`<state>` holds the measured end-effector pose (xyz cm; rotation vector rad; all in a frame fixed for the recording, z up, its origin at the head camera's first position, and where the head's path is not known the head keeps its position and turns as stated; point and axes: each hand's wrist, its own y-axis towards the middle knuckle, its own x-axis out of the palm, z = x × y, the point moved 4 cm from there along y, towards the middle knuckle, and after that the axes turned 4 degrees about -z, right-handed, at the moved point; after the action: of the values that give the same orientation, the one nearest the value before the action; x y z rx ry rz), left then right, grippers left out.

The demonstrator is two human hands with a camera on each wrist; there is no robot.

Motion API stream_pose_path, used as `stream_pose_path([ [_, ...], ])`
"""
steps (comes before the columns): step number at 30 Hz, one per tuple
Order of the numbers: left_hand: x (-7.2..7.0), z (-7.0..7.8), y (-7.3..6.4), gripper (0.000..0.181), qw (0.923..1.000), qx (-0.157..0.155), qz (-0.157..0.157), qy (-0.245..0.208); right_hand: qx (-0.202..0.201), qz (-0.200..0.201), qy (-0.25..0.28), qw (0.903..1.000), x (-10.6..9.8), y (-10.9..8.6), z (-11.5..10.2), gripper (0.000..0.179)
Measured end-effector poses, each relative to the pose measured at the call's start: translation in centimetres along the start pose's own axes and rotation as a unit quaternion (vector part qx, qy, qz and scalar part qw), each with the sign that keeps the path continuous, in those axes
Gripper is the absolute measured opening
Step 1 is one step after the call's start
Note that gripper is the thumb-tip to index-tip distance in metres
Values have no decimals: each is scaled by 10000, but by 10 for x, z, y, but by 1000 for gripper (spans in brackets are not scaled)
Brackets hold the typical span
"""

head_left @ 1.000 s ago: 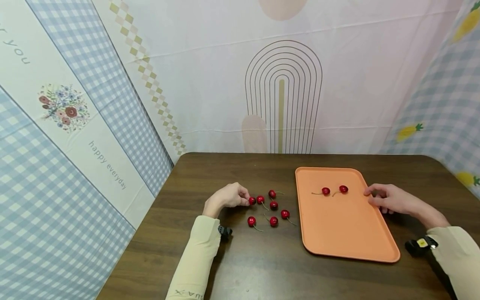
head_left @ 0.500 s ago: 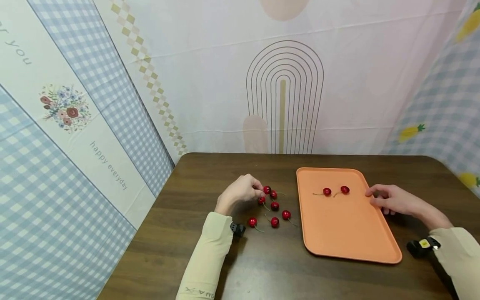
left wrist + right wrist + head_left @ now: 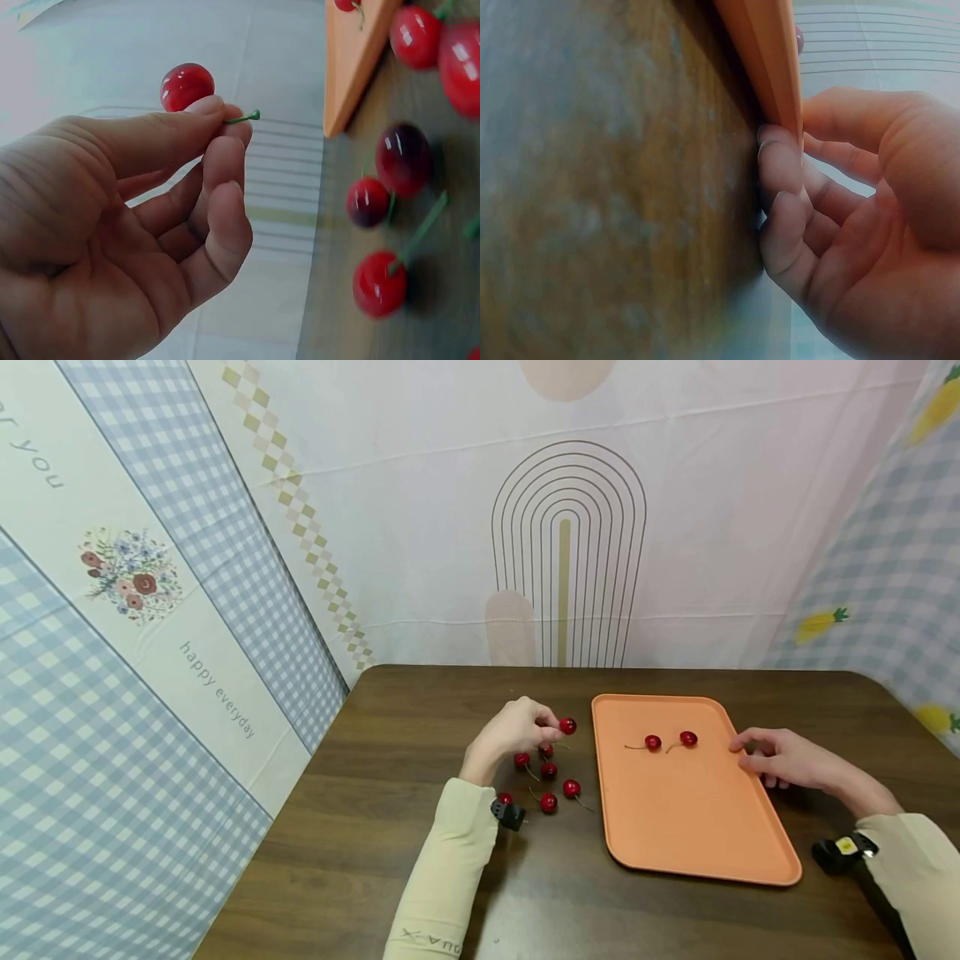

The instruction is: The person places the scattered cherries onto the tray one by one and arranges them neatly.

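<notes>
Between thumb and fingertips my left hand [image 3: 510, 735] pinches a red cherry [image 3: 567, 726], raised above the table just left of the tray. In the left wrist view, the green stem of this cherry [image 3: 187, 86] pokes out past the fingertips. My right hand [image 3: 798, 760] grips the right rim of an orange tray [image 3: 690, 818]. The right wrist view shows the thumb against one side of the tray edge [image 3: 769, 67] and curled fingers at the other. Two cherries lie on the tray, a left one [image 3: 653, 743] and a right one [image 3: 688, 739].
Several stemmed cherries [image 3: 549, 803] lie on the dark wooden table [image 3: 540, 893] below my left hand. One cherry [image 3: 505, 798] is partly covered by the left wrist's black camera [image 3: 507, 814]. A patterned cloth [image 3: 420, 527] hangs behind the table.
My left hand has lifted the cherry off the table and carried it right and away from me, over the others, towards the tray. The right hand and tray have stayed put.
</notes>
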<state>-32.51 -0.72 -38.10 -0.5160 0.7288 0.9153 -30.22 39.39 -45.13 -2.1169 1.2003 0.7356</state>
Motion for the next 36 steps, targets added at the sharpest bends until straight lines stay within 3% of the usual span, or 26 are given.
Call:
stream_pose_path([
  [3,4,7,4,13,10000,20,15,-38,-19,-13,19,10000,0,1,0,35],
  [13,25,23,18,20,9961,-70,172,-861,-11,-17,47,10000,1,1,-4,35],
  [20,40,25,28,18,9907,-511,527,-1143,-5,-41,54,10000,1,1,-6,36],
  [29,63,29,43,14,9805,-1315,1083,-979,-8,-11,29,10000,1,0,-4,35],
  [36,78,32,54,17,9837,-1389,1038,-486,-87,-8,-1,10000,0,-1,-2,35],
])
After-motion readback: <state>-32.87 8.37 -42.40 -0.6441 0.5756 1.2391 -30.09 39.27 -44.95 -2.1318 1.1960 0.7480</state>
